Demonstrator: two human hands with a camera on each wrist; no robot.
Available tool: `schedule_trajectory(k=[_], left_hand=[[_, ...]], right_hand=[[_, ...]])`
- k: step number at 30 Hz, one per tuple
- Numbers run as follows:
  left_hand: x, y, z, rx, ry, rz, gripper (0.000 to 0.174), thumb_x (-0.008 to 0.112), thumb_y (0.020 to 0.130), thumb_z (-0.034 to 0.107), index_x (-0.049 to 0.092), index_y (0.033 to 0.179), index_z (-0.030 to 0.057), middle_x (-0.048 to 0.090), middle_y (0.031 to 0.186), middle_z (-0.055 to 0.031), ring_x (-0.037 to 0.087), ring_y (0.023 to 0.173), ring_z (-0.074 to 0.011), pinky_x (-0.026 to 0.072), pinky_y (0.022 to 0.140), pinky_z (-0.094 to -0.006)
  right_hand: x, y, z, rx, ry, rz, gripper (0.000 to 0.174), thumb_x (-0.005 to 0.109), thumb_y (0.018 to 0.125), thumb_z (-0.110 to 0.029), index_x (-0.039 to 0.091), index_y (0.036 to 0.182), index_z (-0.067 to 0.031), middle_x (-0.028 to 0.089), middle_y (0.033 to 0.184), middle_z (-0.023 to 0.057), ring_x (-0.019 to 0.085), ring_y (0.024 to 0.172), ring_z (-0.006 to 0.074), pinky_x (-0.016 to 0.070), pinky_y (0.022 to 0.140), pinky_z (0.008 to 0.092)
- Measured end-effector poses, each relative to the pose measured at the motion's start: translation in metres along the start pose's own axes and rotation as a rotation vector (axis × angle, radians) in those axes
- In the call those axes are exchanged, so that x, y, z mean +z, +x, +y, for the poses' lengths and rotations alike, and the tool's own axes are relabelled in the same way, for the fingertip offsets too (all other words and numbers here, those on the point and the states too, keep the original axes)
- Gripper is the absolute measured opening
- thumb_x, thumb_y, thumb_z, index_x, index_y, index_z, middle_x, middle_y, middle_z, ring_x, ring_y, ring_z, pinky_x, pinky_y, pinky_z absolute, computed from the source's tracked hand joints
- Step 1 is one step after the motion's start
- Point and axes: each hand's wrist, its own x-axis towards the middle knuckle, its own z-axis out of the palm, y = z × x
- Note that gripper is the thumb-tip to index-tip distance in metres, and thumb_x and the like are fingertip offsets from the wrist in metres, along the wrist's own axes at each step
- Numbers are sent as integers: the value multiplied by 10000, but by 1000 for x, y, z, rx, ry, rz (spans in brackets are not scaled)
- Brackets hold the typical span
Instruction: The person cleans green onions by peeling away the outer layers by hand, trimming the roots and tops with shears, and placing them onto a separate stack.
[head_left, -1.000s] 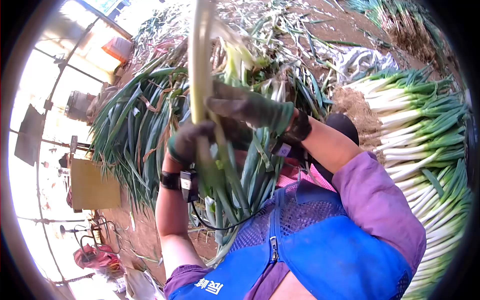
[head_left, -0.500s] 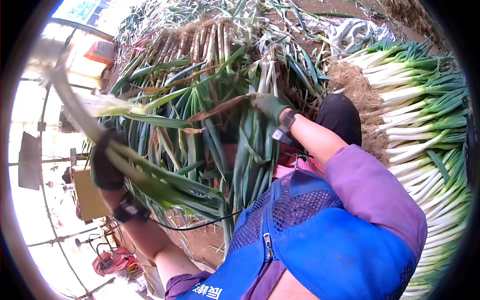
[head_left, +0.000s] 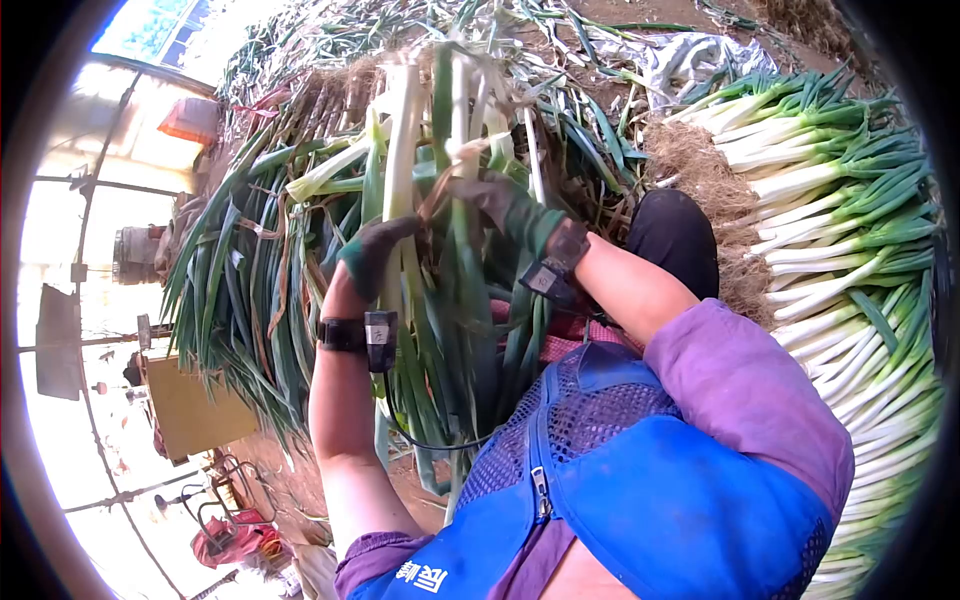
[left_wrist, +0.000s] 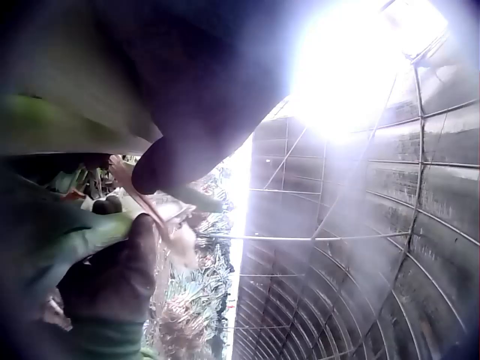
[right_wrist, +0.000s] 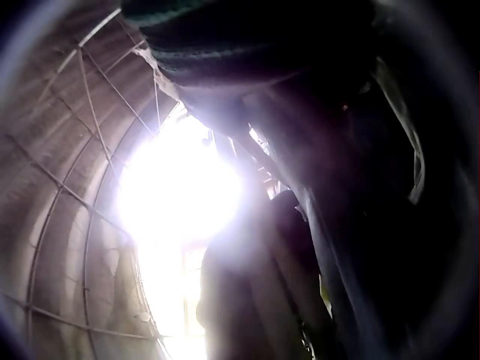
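My gloved left hand [head_left: 374, 256] grips a thick green onion [head_left: 402, 145], its white stalk pointing away from me and its green leaves hanging towards my lap. Close on the right, my gloved right hand [head_left: 512, 212] pinches a dry, brownish outer leaf [head_left: 434, 203] between the two hands. In the left wrist view, a pale strip of peel [left_wrist: 146, 202] lies at the fingertips of both gloves. More white stalks [head_left: 460, 105] stand just beyond the right hand, partly overlapping it. The right wrist view is mostly dark, with glare.
A heap of untrimmed green onions [head_left: 240, 260] spreads before me, roots at the far end. Cleaned green onions [head_left: 820, 235] lie in a long row on the right, beside cut roots [head_left: 700, 180]. A white plastic sack [head_left: 690, 65] lies behind. A yellowish board [head_left: 200, 405] stands left.
Both hands were together on the stalk, then the left swung it far left while the right held a brown leaf. Now the left hand is back at the middle beside the right, the stalk upright.
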Motion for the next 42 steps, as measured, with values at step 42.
schedule_trajectory(k=[42], left_hand=[[6,-58,-7,68,-380,59,493,725,778,336,595,1124,10,640,853,-103,640,734,-226,549,661,-347]], right_hand=[[-80,-16,39,-93,-1194,544,339,584,940,-297,624,1064,16,696,1021,219,695,984,341,555,814,452]])
